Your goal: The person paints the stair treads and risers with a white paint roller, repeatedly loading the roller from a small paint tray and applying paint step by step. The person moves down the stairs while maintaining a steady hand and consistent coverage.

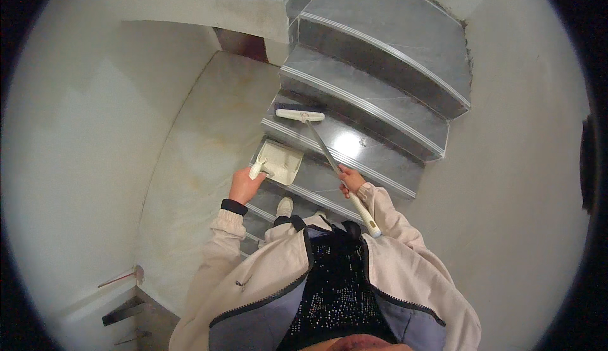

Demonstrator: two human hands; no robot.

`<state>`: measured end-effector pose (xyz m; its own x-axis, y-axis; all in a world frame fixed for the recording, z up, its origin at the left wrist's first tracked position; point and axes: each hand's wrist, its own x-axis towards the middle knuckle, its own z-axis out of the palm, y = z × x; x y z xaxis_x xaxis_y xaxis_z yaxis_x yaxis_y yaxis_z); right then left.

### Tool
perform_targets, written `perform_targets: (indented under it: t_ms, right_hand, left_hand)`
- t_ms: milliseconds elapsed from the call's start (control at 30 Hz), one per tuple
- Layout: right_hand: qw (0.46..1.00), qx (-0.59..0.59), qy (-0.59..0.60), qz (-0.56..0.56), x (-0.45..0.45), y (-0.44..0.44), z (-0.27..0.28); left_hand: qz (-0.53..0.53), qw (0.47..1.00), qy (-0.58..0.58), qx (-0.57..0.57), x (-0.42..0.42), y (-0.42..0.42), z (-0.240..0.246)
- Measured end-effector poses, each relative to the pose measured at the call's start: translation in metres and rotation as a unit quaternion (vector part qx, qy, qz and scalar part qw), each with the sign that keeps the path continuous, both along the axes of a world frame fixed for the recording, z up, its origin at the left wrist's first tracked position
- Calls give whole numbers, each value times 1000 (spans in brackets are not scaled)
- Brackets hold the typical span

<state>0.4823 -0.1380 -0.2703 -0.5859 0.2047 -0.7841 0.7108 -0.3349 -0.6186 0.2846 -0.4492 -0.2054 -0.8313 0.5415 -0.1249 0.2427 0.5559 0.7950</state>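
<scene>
My left hand [245,185] grips the short handle of a cream plastic dustpan [283,161], whose pan hangs over a grey stair tread in front of me. In my right hand [350,181] is the pole of a broom [325,149], held near its cream grip end. The broom's white head [300,115] with dark bristles lies at the left part of the tread above, close to the riser. A small pale bit of debris [363,142] shows on that same tread, beside a bright light reflection.
Grey tiled stairs [380,70] with white-striped nosings curve upward ahead. A bare plastered wall [513,161] borders them on the right. Left of the steps is an open drop towards a pale curved surface [204,127]. My shoe [285,206] stands on a lower step.
</scene>
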Motion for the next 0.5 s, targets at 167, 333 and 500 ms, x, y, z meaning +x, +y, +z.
perform_targets:
  t_ms: [167, 333, 500]
  right_hand:
    - [998, -5, 9, 66, 39, -12, 17]
    - [997, -61, 9, 36, 83, -13, 78]
    - [996, -38, 63, -47, 80, -4, 82]
  left_hand:
    - [1, 997, -79, -26, -7, -1, 2]
    - [-30, 998, -42, -33, 17, -2, 22]
    - [-44, 997, -68, -6, 45, -3, 33]
